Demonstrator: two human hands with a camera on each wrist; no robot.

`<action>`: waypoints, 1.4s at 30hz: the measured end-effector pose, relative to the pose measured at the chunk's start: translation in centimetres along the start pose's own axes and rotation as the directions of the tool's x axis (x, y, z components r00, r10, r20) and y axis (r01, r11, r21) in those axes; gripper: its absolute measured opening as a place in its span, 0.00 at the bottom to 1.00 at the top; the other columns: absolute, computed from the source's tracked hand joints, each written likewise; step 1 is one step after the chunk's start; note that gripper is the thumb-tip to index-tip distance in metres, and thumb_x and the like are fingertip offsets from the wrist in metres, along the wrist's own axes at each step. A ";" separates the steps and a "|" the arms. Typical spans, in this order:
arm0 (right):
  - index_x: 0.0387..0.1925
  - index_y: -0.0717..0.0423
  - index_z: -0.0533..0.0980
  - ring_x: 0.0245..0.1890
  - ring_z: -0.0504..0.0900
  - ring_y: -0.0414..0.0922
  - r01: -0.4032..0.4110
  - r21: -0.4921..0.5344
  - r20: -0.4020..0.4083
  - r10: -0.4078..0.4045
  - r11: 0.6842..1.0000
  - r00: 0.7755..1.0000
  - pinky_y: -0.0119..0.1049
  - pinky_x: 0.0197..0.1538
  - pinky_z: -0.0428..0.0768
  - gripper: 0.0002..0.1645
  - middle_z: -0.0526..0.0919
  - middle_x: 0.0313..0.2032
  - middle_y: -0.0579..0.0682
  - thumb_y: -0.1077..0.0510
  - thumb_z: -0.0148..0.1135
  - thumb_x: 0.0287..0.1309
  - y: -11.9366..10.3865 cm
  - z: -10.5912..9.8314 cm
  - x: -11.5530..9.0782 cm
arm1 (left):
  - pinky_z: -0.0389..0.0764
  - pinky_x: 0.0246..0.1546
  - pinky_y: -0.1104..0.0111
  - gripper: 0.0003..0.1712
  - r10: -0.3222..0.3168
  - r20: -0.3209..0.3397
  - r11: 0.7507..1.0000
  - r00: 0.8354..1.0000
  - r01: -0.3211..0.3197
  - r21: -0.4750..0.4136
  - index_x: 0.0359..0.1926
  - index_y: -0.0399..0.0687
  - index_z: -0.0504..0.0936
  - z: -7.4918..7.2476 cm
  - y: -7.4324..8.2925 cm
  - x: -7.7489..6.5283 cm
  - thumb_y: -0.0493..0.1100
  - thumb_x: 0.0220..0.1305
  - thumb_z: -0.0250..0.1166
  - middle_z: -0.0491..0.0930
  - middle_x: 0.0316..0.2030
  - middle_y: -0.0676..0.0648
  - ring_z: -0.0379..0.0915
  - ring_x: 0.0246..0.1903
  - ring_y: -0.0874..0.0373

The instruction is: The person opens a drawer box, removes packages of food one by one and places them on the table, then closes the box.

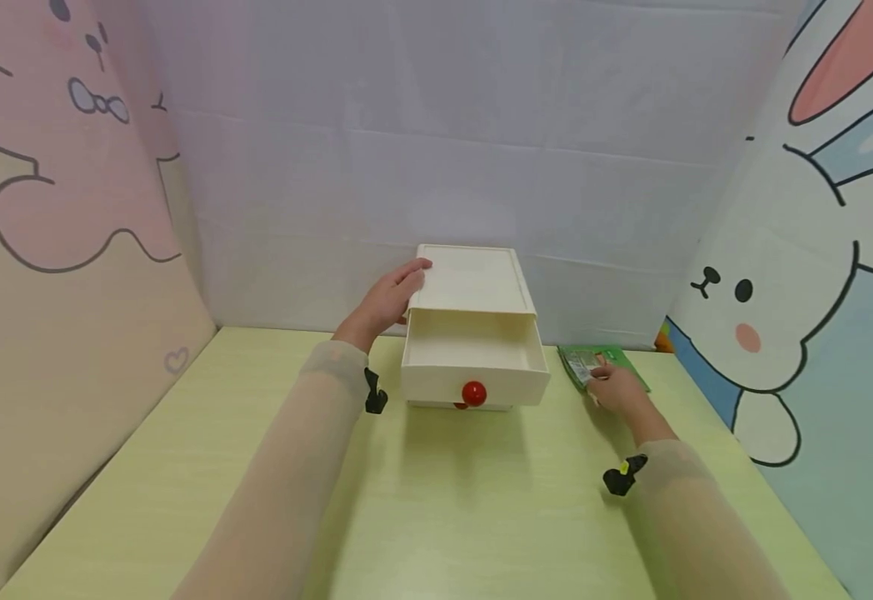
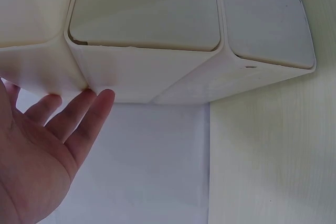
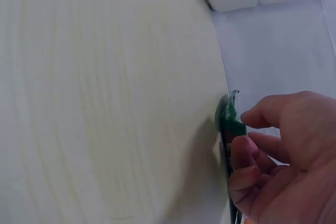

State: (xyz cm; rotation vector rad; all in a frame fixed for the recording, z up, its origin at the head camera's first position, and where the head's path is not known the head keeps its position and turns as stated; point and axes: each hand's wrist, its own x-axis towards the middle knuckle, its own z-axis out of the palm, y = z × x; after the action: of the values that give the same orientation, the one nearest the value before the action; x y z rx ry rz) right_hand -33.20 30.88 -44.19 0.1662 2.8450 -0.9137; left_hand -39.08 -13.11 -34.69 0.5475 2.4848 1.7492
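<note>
A white drawer box (image 1: 472, 279) stands against the back wall, its upper drawer (image 1: 436, 385) pulled out and fronted by a round red knob (image 1: 474, 393). My left hand (image 1: 390, 298) rests along the box's left side, fingers extended; in the left wrist view its fingertips touch the white side wall (image 2: 131, 69). At the right, a flat green packet (image 1: 618, 358) lies on the table by the back wall. My right hand (image 1: 618, 390) pinches the packet's near edge. The right wrist view shows curled fingers and thumb at the green packet (image 3: 231, 116), partly hiding it.
Below the open drawer, a lower drawer (image 1: 436, 405) with another red knob mostly hidden is closed. The pale table (image 1: 451, 517) meets a white cloth backdrop (image 1: 316, 208). Printed side panels with a rabbit (image 1: 774, 275) and a pink figure (image 1: 69, 192) bound it.
</note>
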 end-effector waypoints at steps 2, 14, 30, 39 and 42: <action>0.78 0.74 0.65 0.54 0.87 0.60 -0.004 0.005 0.000 0.004 1.000 1.000 0.59 0.65 0.79 0.36 0.77 0.69 0.75 0.53 0.50 0.79 0.0 0.0 -0.1 | 0.83 0.61 0.38 0.32 0.002 0.002 1.000 1.000 -0.002 -0.001 0.85 0.66 0.65 0.0 0.0 0.0 0.63 0.88 0.44 0.68 0.81 0.42 0.77 0.68 0.38; 0.78 0.73 0.66 0.61 0.82 0.63 -0.012 -0.007 -0.010 0.012 1.000 1.000 0.58 0.64 0.79 0.37 0.71 0.74 0.76 0.52 0.51 0.80 0.1 0.4 -0.4 | 0.82 0.61 0.37 0.33 0.005 0.008 1.000 1.000 -0.005 0.012 0.85 0.68 0.65 0.0 -0.3 -0.1 0.65 0.87 0.44 0.65 0.83 0.44 0.74 0.71 0.38; 0.77 0.72 0.68 0.41 0.86 0.48 -0.011 0.035 -0.026 0.012 0.999 1.000 0.53 0.59 0.80 0.35 0.85 0.59 0.71 0.53 0.49 0.80 1.0 0.4 0.1 | 0.82 0.61 0.37 0.32 0.020 0.004 1.000 1.000 -0.020 0.000 0.85 0.66 0.66 -0.1 0.0 -0.2 0.64 0.88 0.44 0.67 0.81 0.43 0.76 0.68 0.39; 0.79 0.68 0.66 0.51 0.87 0.56 0.022 0.061 -0.046 -0.019 0.998 0.999 0.49 0.52 0.82 0.36 0.76 0.69 0.74 0.52 0.48 0.79 1.1 0.1 -0.6 | 0.82 0.62 0.37 0.32 0.011 -0.001 1.000 1.000 -0.011 0.002 0.85 0.66 0.64 0.1 0.0 -0.1 0.63 0.88 0.44 0.66 0.82 0.43 0.75 0.69 0.39; 0.76 0.68 0.69 0.53 0.86 0.59 0.051 0.058 -0.073 -0.046 0.997 0.996 0.50 0.53 0.82 0.34 0.78 0.67 0.73 0.52 0.49 0.78 0.4 -0.3 -1.1 | 0.82 0.62 0.37 0.32 0.010 0.005 1.000 1.000 -0.010 -0.006 0.85 0.66 0.65 0.1 0.0 -0.1 0.63 0.88 0.44 0.65 0.82 0.44 0.75 0.69 0.39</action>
State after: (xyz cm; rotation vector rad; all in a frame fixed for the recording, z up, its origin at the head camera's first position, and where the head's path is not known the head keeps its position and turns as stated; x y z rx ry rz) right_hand -32.14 31.34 -43.95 0.1398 2.9010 -1.0228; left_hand -38.95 -13.02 -34.77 0.5639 2.4775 1.7557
